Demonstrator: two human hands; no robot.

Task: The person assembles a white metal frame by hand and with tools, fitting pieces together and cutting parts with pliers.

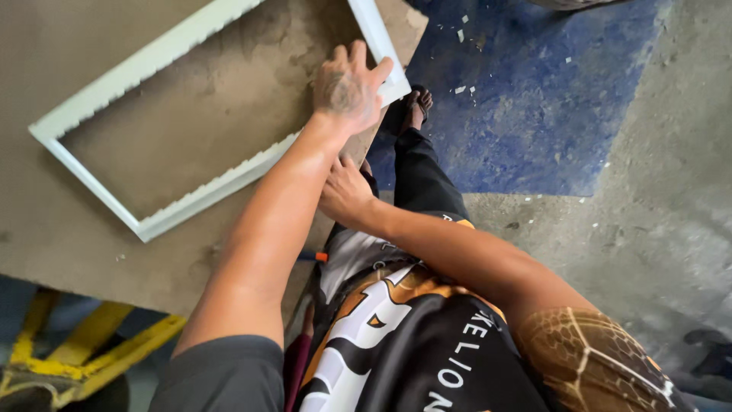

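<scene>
Board (114,229) first: the brown sheet fills the view from 9 to 12 o'clock, resting on a yellow stand (91,339) at 7 o'clock. On it lies the white rectangular frame (202,191), its toothed inner edges facing the middle, its near corner at 12 o'clock by the board's edge. Your left hand (351,88) lies flat on that corner, fingers spread, pressing rather than clamped on anything. Your right hand (345,191) sits just below, at the board's edge; its fingers are hidden, so I cannot tell its grip. By my reading, you're steadying the frame. The next move calls for firm, even pressure on the corner.
</scene>
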